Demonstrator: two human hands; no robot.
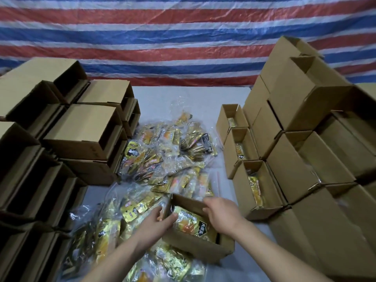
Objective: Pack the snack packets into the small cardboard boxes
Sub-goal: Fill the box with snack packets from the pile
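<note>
Box stacks (67, 127) (305, 127) wall us both sides; packets (166, 151) clutter the middle; bare table (189, 98) beyond.

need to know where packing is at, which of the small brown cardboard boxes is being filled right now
The small brown cardboard box nearest the camera, atop the loose gold snack packets. Only this one has the left hand and right hand on it.

Gold-and-black snack packets (162, 151), plain brown cardboard boxes (301, 110) — backdrop tarp (162, 37) striped red, white, blue.
</note>
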